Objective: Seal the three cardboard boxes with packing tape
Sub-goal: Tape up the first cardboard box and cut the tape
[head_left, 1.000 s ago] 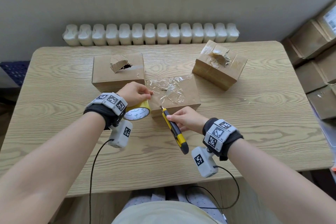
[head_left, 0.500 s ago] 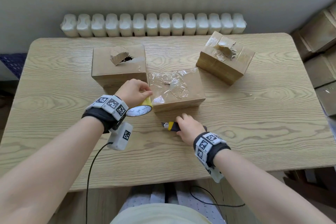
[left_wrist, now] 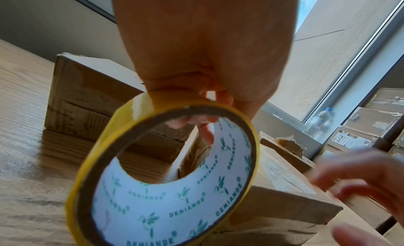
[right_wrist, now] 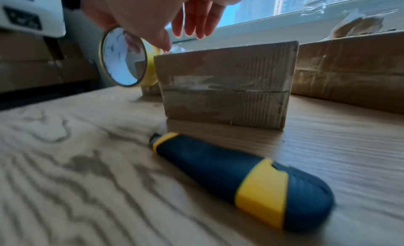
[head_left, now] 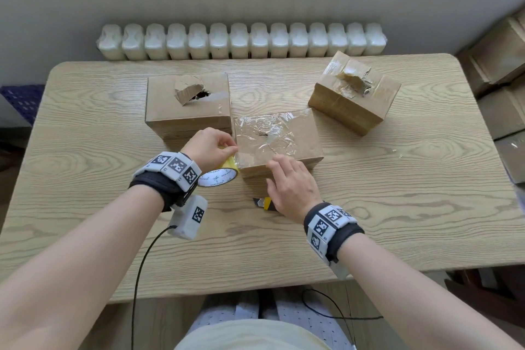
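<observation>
Three cardboard boxes stand on the wooden table [head_left: 397,207]. The middle box [head_left: 301,136] carries crinkled clear tape across its top. The left box [head_left: 170,111] has a torn hole in its top, and the right box [head_left: 355,94] has a ragged, taped-over top. My left hand [head_left: 211,148] grips a yellow tape roll [head_left: 220,175] at the middle box's near left corner; its fingers curl through the roll [left_wrist: 166,172]. My right hand [head_left: 289,182] hovers with fingers spread at the box's near edge, holding nothing. A yellow and dark blue utility knife [right_wrist: 236,173] lies on the table under that hand.
A white radiator [head_left: 241,41] runs behind the table's far edge. More cardboard boxes [head_left: 500,65] are stacked on the right beside the table. A black cable [head_left: 142,278] hangs from my left wrist over the near edge.
My right hand laid the utility knife on the table in front of the middle box, let go, and rose toward the box's near edge. The left hand kept holding the tape roll.
</observation>
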A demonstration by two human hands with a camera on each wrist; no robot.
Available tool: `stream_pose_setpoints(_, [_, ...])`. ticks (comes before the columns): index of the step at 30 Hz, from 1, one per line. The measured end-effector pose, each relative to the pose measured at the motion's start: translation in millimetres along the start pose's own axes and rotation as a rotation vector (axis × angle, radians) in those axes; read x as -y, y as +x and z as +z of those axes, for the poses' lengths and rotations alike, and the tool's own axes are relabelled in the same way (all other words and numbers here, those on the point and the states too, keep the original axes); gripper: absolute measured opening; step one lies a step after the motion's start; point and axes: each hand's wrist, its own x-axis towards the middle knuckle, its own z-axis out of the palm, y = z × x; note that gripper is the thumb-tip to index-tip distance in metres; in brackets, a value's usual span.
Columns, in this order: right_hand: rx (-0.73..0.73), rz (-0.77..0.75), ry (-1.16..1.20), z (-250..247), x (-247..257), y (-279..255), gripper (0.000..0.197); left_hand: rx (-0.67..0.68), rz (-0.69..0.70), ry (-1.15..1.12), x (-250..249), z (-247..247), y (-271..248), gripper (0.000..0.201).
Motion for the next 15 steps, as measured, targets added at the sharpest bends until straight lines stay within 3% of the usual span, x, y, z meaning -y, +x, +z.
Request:
stream_pose_setpoints(2, [0.092,0.051,0.045,-2.6,-1.4,9.9,0.057,0.015,-0.002,0.000,1.0,-0.7,0.8,0.019])
stream_pose_setpoints(4, [0.239,0.058,0.066,-2.2,-4.5,15.5,0.070,0.027,0.001,0.001,1.0,-2.0,1.1,0.017])
stream_pose_setpoints(6, [0.309,0.053,0.057,1.3,-8.0,15.2,0.074,0.048,-0.004,0.014,0.7,-4.5,1.5,0.016])
stream_pose_setpoints(11, [0.311,0.059,0.022,3.3,-11.5,14.6,0.076,0.087,-0.040,0.135,9.3,-16.5,4.0,0.012])
stream_pose_setpoints(15, [0.302,0.078,0.004,7.1,-5.4,16.5,0.076,0.069,-0.044,0.030,14.2,-23.4,2.5,0.012])
